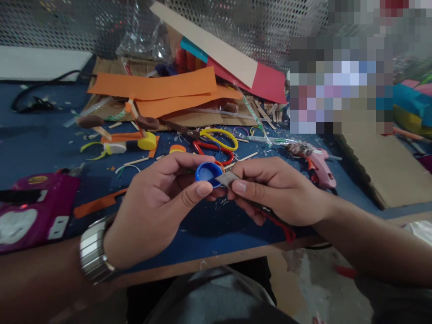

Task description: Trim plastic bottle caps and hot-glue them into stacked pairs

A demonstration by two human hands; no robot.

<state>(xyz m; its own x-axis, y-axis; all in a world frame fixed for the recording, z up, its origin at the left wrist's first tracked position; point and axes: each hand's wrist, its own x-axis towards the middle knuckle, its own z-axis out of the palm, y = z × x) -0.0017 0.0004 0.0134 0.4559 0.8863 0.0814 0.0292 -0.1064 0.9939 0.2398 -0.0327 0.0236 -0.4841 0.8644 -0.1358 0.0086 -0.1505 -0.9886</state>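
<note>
Blue cap [204, 172] sits pinched in left hand [157, 200] — right hand [281, 191] grips a blade [227, 179], handle [286, 231] largely hidden.

A grey perforated panel [67, 27] rises behind the bench [202, 243], its close rows of holes running across most of the upper background, flecked here and there with small spots of colour. The bench has a dark blue top and a brown front edge [178, 268]. Below it, at lower right, lies a mottled grey floor [326, 281]. The light is dim and soft. The upper right is pixelated past reading.
</note>
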